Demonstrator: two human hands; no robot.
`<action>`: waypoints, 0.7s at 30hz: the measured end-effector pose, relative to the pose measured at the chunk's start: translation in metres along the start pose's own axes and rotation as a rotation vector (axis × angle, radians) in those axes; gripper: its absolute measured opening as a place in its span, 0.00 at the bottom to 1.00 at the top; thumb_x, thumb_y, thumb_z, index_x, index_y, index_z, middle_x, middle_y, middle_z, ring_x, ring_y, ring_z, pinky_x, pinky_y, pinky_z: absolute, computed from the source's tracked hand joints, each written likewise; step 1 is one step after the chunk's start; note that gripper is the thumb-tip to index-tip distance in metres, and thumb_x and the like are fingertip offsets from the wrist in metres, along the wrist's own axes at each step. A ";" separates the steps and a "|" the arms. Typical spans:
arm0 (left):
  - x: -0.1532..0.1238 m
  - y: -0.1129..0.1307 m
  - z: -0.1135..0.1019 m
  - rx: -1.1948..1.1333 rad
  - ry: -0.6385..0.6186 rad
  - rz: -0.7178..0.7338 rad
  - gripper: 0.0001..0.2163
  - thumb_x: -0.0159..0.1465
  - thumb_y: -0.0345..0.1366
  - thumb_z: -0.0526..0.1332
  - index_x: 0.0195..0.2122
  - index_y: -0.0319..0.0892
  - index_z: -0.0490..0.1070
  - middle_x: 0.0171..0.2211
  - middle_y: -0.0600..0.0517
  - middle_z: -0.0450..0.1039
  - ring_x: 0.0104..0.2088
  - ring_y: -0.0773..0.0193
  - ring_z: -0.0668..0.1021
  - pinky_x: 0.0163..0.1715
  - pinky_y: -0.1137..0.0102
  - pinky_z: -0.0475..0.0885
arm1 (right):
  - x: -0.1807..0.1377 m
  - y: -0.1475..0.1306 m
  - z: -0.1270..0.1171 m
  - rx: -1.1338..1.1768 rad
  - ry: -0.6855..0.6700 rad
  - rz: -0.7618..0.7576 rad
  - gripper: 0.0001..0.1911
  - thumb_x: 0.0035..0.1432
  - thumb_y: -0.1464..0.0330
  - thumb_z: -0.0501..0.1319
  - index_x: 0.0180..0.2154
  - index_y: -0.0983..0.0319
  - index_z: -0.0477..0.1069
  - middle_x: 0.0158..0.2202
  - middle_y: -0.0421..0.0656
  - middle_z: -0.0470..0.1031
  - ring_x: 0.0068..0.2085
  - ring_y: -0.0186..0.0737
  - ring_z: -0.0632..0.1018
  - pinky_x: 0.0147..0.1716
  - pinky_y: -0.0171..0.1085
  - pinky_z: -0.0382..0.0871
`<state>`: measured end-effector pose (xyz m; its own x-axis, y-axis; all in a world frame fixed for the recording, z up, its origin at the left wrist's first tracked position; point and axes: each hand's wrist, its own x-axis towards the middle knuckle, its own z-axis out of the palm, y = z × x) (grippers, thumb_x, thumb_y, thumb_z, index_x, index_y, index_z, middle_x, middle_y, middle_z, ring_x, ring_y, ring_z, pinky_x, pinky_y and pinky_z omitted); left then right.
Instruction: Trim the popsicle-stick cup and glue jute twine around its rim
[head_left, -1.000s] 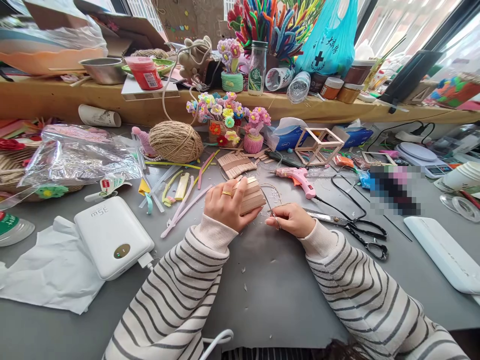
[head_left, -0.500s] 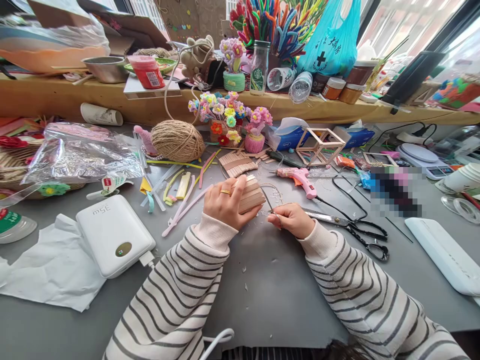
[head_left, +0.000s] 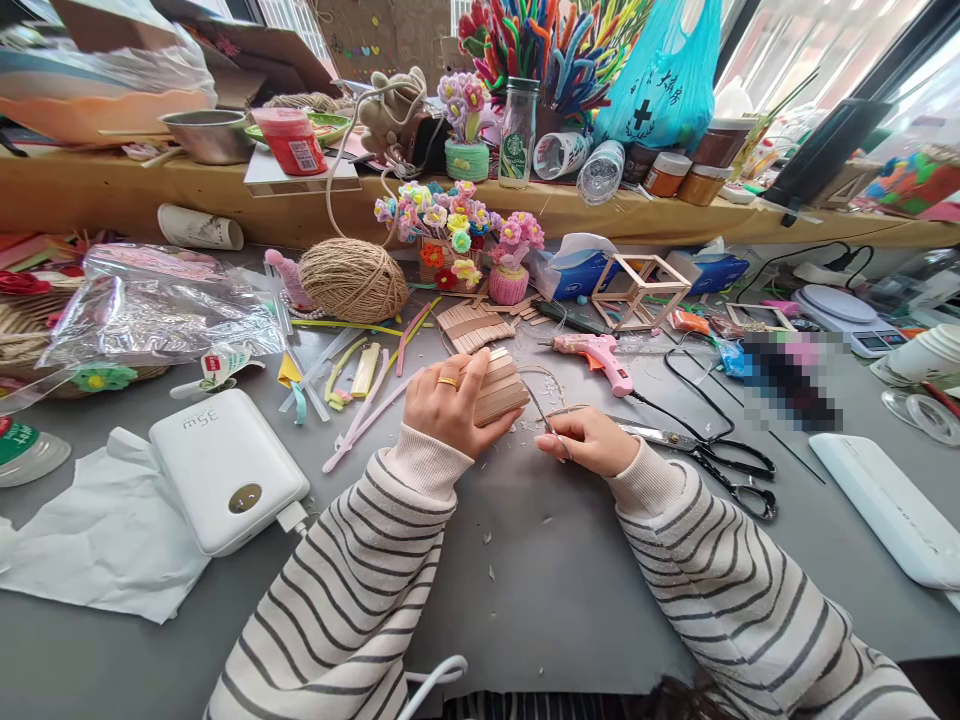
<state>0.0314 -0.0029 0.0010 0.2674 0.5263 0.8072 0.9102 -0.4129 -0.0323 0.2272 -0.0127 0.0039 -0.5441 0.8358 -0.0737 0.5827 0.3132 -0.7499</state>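
Note:
My left hand [head_left: 442, 408], wearing a ring, is wrapped round a small piece made of flat wooden craft sticks [head_left: 499, 388], set side by side. To its right, my right hand [head_left: 589, 440] pinches a thin cord [head_left: 541, 412] between thumb and fingers. That cord slants up towards the right edge of the stick piece; whether it is fixed there I cannot tell. Behind it, a thin twine loop curves over the table. Another panel of craft sticks [head_left: 474, 328] lies just beyond my left hand. A ball of twine [head_left: 352, 280] sits farther back on the left.
Right of my hands lie a pink glue gun [head_left: 600, 358] with a black cable and black-handled scissors [head_left: 705, 450]. An open wooden stick frame [head_left: 641, 290] stands behind. On the left are a white power bank [head_left: 229, 470], crumpled paper [head_left: 97, 530] and pipe cleaners [head_left: 371, 400].
My right hand has shifted slightly to the right with the cord, which now shows a longer stretch by the fingers. My left hand and the stick piece have barely moved.

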 end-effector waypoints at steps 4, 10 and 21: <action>-0.001 0.000 0.000 -0.009 -0.011 0.013 0.30 0.50 0.55 0.57 0.46 0.37 0.68 0.37 0.44 0.74 0.33 0.54 0.73 0.35 0.63 0.65 | -0.002 0.001 -0.006 0.022 -0.037 0.003 0.29 0.49 0.45 0.49 0.14 0.62 0.54 0.14 0.35 0.53 0.20 0.26 0.56 0.20 0.31 0.48; -0.001 0.002 -0.001 -0.035 -0.029 0.046 0.28 0.52 0.54 0.57 0.47 0.37 0.68 0.37 0.45 0.74 0.34 0.54 0.73 0.35 0.62 0.64 | -0.004 0.003 -0.015 0.023 -0.089 0.012 0.27 0.48 0.49 0.54 0.12 0.62 0.51 0.13 0.33 0.50 0.19 0.26 0.54 0.19 0.31 0.46; -0.001 0.000 -0.001 -0.027 -0.039 0.006 0.29 0.51 0.54 0.56 0.47 0.38 0.68 0.38 0.45 0.74 0.35 0.54 0.73 0.36 0.63 0.64 | -0.002 0.004 -0.007 0.133 -0.052 0.043 0.27 0.47 0.51 0.56 0.12 0.62 0.51 0.13 0.34 0.50 0.19 0.26 0.56 0.19 0.31 0.48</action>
<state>0.0314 -0.0039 0.0009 0.2851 0.5520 0.7836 0.8997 -0.4360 -0.0203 0.2351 -0.0097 0.0060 -0.5528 0.8216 -0.1395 0.5232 0.2119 -0.8254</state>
